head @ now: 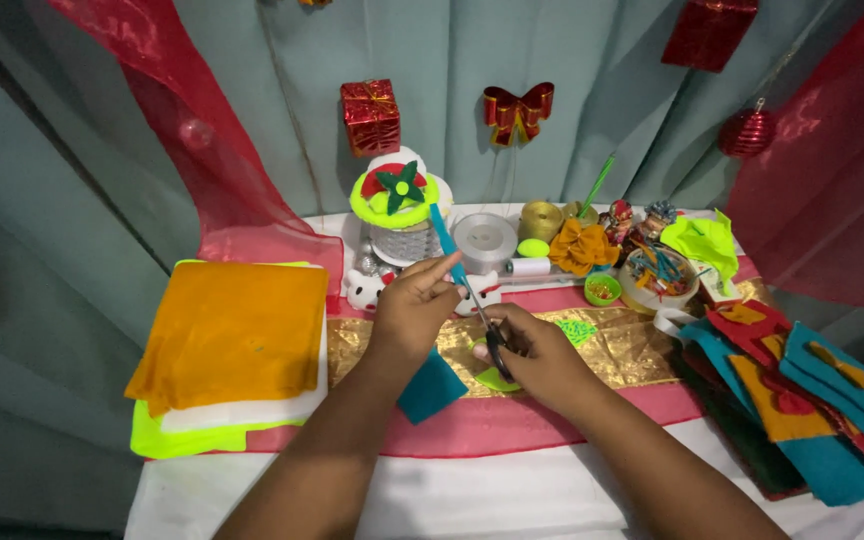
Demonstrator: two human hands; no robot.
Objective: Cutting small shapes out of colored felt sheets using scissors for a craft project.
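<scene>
- Head view looks down on two bare forearms that reach in from the near edge over a white cloth with a pink band [492, 425] across it.
- Right hand [537, 355] has its fingers curled shut through the dark handles of a pair of scissors [477, 305]; the blades run up and away toward the left hand, and whether they are parted or closed cannot be told.
- Just below the right fingers lies a small lime-green felt scrap [497, 380], partly under the hand; it looks like a piece already cut off, though its outline is mostly hidden.
- Left hand [417, 300] has fingertips pinched together on a thin blue strip [444, 235] that rises beyond them, close to where the scissor blades end.
- Beneath the left wrist a teal felt piece [430, 388] lies on the pink band, apart from both sets of fingers.
- As a judgement, the cutting is partway: some pieces lie loose near the hands, while much material looks uncut.
- Left of the left hand, well apart, sits a stack of orange felt sheets [237, 330] on white and neon-yellow ones, seemingly whole.
- Right of the right hand, a heap of cut felt shapes [792, 400] in teal, red and orange overlaps.
- Beyond the fingers a gold cloth strip [612, 345] crosses the table.
- Farther still stand a decorated jar with a green felt flower [399, 190], a spool of clear thread [484, 240], an orange fabric bow [580, 245] and small bowls of trimmings.
- Against the far grey curtain hang a red gift box [370, 115] and a red bow [518, 108].
</scene>
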